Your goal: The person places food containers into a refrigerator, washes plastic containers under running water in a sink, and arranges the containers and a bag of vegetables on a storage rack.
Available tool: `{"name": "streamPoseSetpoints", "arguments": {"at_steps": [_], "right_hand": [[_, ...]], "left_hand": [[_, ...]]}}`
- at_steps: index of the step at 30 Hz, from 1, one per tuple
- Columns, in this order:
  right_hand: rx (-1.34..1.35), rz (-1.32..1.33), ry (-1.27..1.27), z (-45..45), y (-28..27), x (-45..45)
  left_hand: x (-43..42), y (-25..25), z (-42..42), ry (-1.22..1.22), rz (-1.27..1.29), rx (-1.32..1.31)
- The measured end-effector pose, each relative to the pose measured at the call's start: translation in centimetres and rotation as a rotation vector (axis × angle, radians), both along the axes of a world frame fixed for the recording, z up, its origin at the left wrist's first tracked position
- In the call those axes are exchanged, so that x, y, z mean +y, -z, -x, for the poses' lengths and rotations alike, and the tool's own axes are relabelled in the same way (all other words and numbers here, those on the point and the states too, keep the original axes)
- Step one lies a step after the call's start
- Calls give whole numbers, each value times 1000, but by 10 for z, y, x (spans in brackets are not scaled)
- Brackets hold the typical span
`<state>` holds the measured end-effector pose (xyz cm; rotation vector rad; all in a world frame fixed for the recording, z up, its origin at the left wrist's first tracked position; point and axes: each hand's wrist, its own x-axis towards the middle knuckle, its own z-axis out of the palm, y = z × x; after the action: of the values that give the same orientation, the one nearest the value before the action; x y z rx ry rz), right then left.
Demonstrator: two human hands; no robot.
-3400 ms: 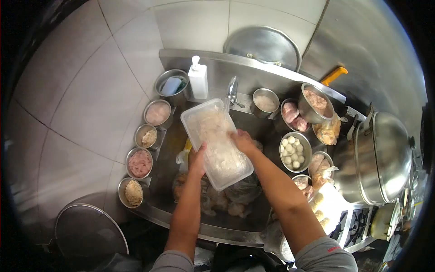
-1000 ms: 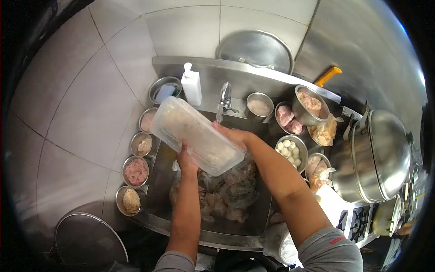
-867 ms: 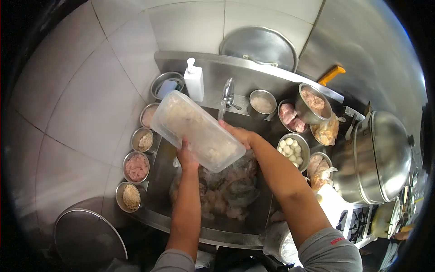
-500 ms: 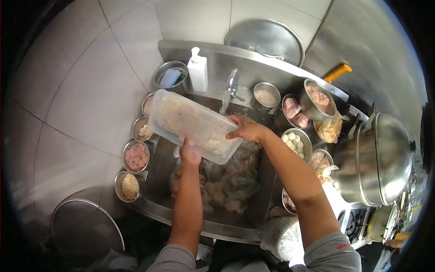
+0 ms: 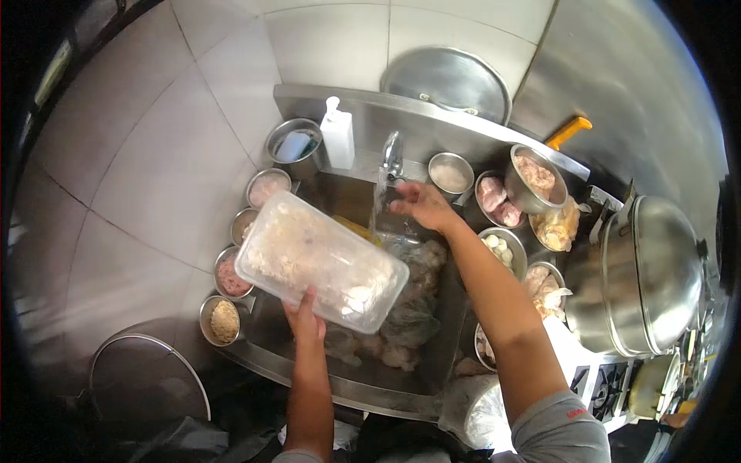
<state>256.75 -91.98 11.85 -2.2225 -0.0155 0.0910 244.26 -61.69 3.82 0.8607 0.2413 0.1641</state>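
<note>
My left hand grips a clear plastic food container by its near long side, thumb on top. The container is tilted above the sink and has pale, frosty-looking contents. My right hand is off the container, its fingers apart beside the stream of water running from the faucet. Nothing shows in that hand. Below the container, plastic bags of pale pieces, perhaps meat, lie in the sink, partly hidden by it.
Metal bowls with minced meat, a crumbly tan food and white balls line both sides. A soap bottle stands behind the sink. At right are a large steel pot, an orange-handled tool and a stove.
My right hand has let go of the container and moved to the running water. The container has come down and slightly left in my left hand.
</note>
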Motion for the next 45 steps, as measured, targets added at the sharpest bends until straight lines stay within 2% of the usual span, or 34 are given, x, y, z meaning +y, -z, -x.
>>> {"name": "streamPoseSetpoints", "arguments": {"at_steps": [1, 2, 4, 5, 7, 8, 11, 13, 14, 15, 16, 17, 19, 21, 23, 24, 26, 29, 31, 33, 35, 39, 42, 45], "right_hand": [[-283, 211, 143, -14, 14, -1], [-277, 203, 135, -31, 39, -6], [-181, 655, 126, -60, 84, -10], [-185, 646, 103, -58, 76, 1], [251, 593, 79, -51, 44, 23], [243, 592, 58, -55, 53, 30], [430, -404, 206, -67, 97, 36], [513, -315, 153, -61, 87, 39], [413, -18, 22, -59, 89, 37], [299, 276, -103, -59, 94, 29], [215, 772, -607, -73, 92, 22], [213, 773, -611, -64, 81, 23], [132, 735, -540, -32, 25, 28], [-4, 687, -539, 10, -46, 31], [-55, 517, -415, 67, -126, 27], [-120, 438, -373, 105, -167, 23], [-270, 344, -344, 190, -237, 6], [-515, 335, -366, 307, -284, -40], [-566, 373, -347, 382, -299, -69], [-529, 432, -264, 463, -298, -98], [-432, 226, -191, 534, -278, -118], [-266, -64, -223, 649, -201, -144], [-193, -120, -298, 697, -144, -154], [-72, -175, -416, 718, -92, -149]], "left_hand": [[2, -2, 8, 1, -7, 9], [6, 3, 15, -7, -36, -10], [11, 13, 29, -16, -28, 24], [14, 15, 35, -19, -15, 49], [18, 13, 46, -52, -30, 99], [20, 19, 52, -55, -66, 101], [20, 14, 65, -93, -143, 42], [25, 10, 76, -86, -322, 40], [26, 8, 81, -110, -427, 40], [28, 1, 84, -126, -429, 42], [29, -6, 88, -127, -520, 20], [29, -16, 92, -123, -611, -1], [29, -29, 96, -146, -599, -28], [35, -32, 103, -180, -687, -13], [39, -39, 112, -218, -696, -35], [33, -57, 120, -258, -687, -62], [40, -56, 133, -302, -637, -20], [39, -78, 166, -304, -554, -29], [30, -92, 201, -315, -508, -16], [22, -92, 243, -339, -449, 27], [21, -81, 281, -360, -482, 6], [-3, -75, 376, -487, -506, 9], [-18, -81, 438, -460, -352, 10], [-42, -86, 496, -425, -172, 157]]}}
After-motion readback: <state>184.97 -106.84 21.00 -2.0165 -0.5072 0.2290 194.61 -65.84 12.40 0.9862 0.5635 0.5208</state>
